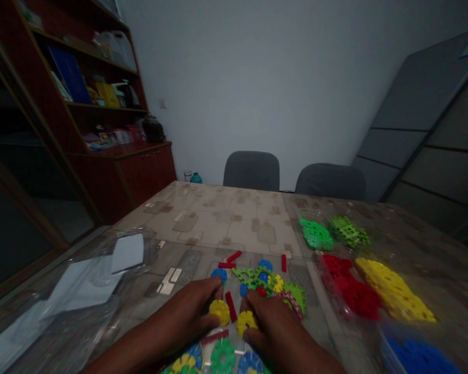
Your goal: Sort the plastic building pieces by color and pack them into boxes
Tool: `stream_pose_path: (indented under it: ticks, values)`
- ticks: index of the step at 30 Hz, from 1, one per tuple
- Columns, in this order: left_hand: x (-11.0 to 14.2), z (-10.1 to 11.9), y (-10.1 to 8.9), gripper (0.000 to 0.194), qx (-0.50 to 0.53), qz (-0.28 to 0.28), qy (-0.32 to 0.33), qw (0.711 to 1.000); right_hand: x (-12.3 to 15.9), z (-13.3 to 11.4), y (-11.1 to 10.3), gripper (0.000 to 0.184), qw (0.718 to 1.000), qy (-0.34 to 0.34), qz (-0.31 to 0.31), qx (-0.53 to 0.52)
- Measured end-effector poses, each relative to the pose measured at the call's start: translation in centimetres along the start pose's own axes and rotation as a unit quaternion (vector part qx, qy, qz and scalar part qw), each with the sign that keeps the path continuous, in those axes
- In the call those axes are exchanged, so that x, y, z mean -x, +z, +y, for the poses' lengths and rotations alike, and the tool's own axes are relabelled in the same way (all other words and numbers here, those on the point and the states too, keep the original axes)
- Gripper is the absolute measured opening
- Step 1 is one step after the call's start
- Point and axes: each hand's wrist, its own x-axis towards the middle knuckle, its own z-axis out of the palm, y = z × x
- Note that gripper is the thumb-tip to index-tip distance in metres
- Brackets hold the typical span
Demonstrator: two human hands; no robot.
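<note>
My left hand (198, 304) pinches a yellow notched disc (219, 312) between thumb and fingers. A second yellow notched disc (246, 323) is gripped in my right hand (265, 314), a short way to the right. Between the two hands lies a red stick (231, 306), with another red stick (215, 337) nearer to me. Below the hands are a green notched disc (222, 356) and a cluster of yellow and blue discs (187, 360). Just beyond my right hand sits a pile of lime-green toothed pieces (295, 295), blue discs and red bits.
Clear trays on the right hold green pieces (315, 234), red pieces (351, 288), yellow pieces (395, 290) and blue pieces (417, 356). Transparent packaging with white cards (128, 253) lies on the left. Two grey chairs (251, 169) stand at the table's far edge.
</note>
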Motion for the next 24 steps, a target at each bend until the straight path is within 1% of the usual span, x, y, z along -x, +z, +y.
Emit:
stream_pose_path:
  ticks: [2, 4, 6, 8, 10, 12, 16, 18, 19, 22, 24]
  values:
    - [-0.1, -0.2, 0.1, 0.006, 0.004, 0.015, 0.018, 1.0, 0.1, -0.2, -0.5, 0.024, 1.0, 0.003, 0.011, 0.009]
    - [-0.2, -0.3, 0.3, 0.002, 0.015, 0.031, 0.026, 0.999, 0.1, -0.3, -0.8, 0.018, 1.0, -0.01, 0.024, -0.011]
    - [-0.2, -0.5, 0.6, 0.004, 0.053, 0.04, 0.033, 0.997, 0.0, -0.4, -0.7, 0.01, 0.997, -0.033, 0.045, -0.045]
    - [-0.3, -0.7, 1.1, 0.007, 0.117, 0.034, 0.036, 0.992, -0.1, -0.5, -0.4, 0.006, 0.994, -0.047, 0.075, -0.066]
    - [-0.3, -0.8, 1.6, 0.011, 0.181, 0.019, 0.032, 0.983, -0.2, -0.5, 0.0, 0.008, 0.991, -0.048, 0.1, -0.078]
    - [-0.3, -0.7, 1.9, 0.016, 0.217, 0.009, 0.02, 0.976, -0.2, -0.6, 0.3, 0.01, 0.989, -0.041, 0.101, -0.099]
    - [-0.4, -0.1, 1.8, 0.021, 0.242, 0.013, 0.017, 0.97, -0.2, -0.7, 0.6, 0.019, 0.983, -0.035, 0.077, -0.162]
    - [-0.3, 0.1, 1.8, 0.021, 0.243, 0.017, 0.028, 0.97, -0.2, -0.9, 0.5, 0.026, 0.98, -0.042, 0.077, -0.176]
    - [-0.3, 0.3, 1.7, 0.021, 0.239, 0.016, 0.032, 0.97, -0.1, -1.1, 0.4, 0.027, 0.98, -0.049, 0.078, -0.176]
    - [-0.1, 0.5, 1.4, 0.022, 0.243, 0.006, 0.036, 0.969, 0.1, -1.5, -0.4, 0.021, 0.982, -0.072, 0.09, -0.151]
    - [0.1, 0.7, 1.1, 0.022, 0.252, -0.002, 0.044, 0.967, 0.4, -1.6, -1.6, 0.016, 0.983, -0.082, 0.104, -0.127]
